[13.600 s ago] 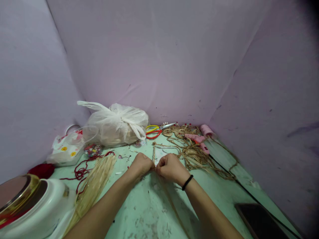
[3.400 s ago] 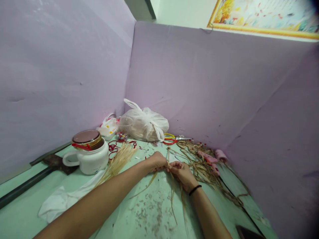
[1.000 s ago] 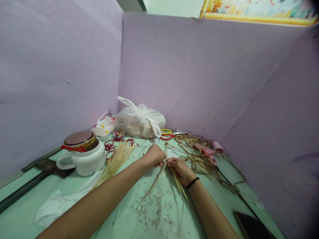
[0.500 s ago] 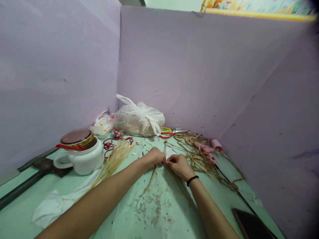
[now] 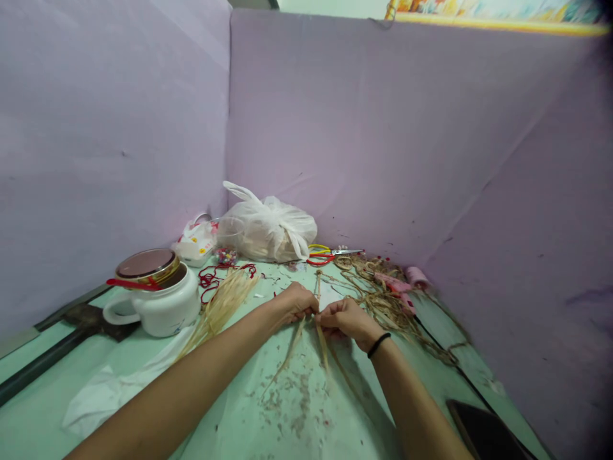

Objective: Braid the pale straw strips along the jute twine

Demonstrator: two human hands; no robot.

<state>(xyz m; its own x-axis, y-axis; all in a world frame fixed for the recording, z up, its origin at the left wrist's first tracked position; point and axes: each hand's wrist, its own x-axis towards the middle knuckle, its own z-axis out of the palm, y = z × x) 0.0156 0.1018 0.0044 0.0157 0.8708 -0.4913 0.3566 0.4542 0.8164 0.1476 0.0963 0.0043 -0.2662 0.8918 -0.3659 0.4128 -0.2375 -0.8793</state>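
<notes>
My left hand (image 5: 295,301) and my right hand (image 5: 348,319) meet over the middle of the green table (image 5: 297,409), both pinched on thin straw strands (image 5: 322,342). The strands' loose ends trail toward me across the tabletop. Above the hands a braided length (image 5: 317,284) of the same straw runs away from me. A black band circles my right wrist. My fingertips are curled closed and almost touch each other.
A bundle of loose straw (image 5: 221,305) lies left of my hands, with red thread (image 5: 211,278) beside it. A white lidded pot (image 5: 156,297), a white plastic bag (image 5: 268,229), scissors (image 5: 328,255), a pink glue gun (image 5: 395,287) and tangled twine (image 5: 383,306) surround them. A dark phone (image 5: 483,431) lies near right.
My right hand has shifted slightly toward me and rightward, and the loose strands now fan out differently below the hands. The left hand stays in place.
</notes>
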